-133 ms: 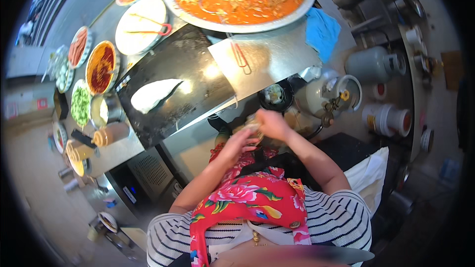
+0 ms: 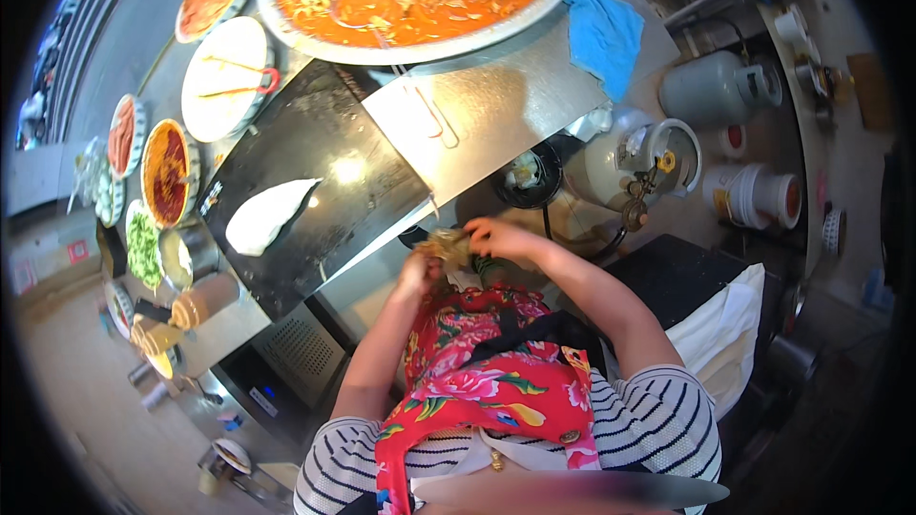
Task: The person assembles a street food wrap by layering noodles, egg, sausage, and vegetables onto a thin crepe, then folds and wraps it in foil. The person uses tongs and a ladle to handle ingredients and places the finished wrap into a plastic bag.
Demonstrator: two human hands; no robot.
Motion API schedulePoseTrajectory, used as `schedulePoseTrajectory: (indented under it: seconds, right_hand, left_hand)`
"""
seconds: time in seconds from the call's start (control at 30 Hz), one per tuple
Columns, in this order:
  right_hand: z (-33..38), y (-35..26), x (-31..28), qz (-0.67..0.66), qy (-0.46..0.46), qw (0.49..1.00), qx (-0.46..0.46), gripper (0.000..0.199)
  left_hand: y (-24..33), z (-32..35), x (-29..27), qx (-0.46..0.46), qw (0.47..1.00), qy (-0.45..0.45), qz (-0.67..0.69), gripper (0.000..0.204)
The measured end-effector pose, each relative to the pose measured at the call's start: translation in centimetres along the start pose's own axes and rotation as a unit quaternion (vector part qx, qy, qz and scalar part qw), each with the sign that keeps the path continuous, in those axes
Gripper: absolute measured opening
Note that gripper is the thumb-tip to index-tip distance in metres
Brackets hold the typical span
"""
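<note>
In front of my apron, a crumpled, brownish, partly see-through thing [image 2: 447,248] is held between my hands; it looks like a thin bag, though blur hides its exact kind. My left hand [image 2: 420,270] is closed on its lower left side. At its upper right edge, the bent fingers of my right hand [image 2: 498,238] pinch it. Just beyond my hands lies a black flat griddle [image 2: 353,219]. On the griddle rests a white, folded, leaf-shaped piece [image 2: 271,219], perhaps dough or a wrap.
A big pan [image 2: 420,50] of red stew stands beyond, with a ladle in it. Left of the griddle are a white bowl [image 2: 221,95] with red-handled tongs, a sauce bowl [image 2: 170,172], chopped greens [image 2: 143,246] and squeeze bottles [image 2: 205,300]. A blue cloth [image 2: 606,38], a black bin [image 2: 528,176] and gas cylinders [image 2: 711,91] are rightward.
My hands have moved left and farther apart, with the brownish thing spread more openly between them. The whole view has shifted slightly, so the counter sits farther left.
</note>
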State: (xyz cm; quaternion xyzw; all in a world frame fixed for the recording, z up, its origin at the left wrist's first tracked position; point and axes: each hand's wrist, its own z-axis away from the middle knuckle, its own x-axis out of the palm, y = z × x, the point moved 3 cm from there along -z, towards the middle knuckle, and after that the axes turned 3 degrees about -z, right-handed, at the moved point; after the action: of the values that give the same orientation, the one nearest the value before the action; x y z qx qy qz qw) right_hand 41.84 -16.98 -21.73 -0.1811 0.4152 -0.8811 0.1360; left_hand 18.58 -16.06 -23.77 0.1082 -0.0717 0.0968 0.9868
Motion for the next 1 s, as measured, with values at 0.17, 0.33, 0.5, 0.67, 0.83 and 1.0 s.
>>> schedulePoseTrajectory:
  seconds: [0.17, 0.33, 0.5, 0.67, 0.83, 1.0]
  right_hand:
    - [-8.5, 13.8, -18.9, -0.367, 0.533, 0.754, 0.111, 0.065]
    - [-10.8, 13.5, -29.1, 0.065, 0.651, 0.756, -0.025, 0.029]
    - [-5.3, 9.8, -24.4, 0.396, 0.487, 0.777, 0.05, 0.021]
    - [3.0, 3.9, -10.3, 0.379, 0.182, 0.906, 0.057, 0.041]
    - [11.3, -9.0, -0.8, 0.214, 0.0, 0.965, -0.15, 0.037]
    - [17.5, -19.0, 0.9, 0.191, 0.203, 0.89, -0.36, 0.059]
  left_hand:
    - [9.2, -13.0, -7.6, 0.254, 0.916, -0.022, 0.31, 0.014]
    - [13.2, -17.0, -8.6, 0.308, 0.893, -0.079, 0.32, 0.019]
    - [5.8, -12.9, -4.7, 0.164, 0.975, 0.033, 0.143, 0.027]
    - [-3.2, -1.7, 4.3, 0.055, 0.951, -0.179, -0.244, 0.053]
    - [-2.5, 11.3, 11.1, 0.212, 0.807, -0.306, -0.457, 0.049]
    - [1.7, 23.4, 10.7, 0.286, 0.801, -0.25, -0.462, 0.03]
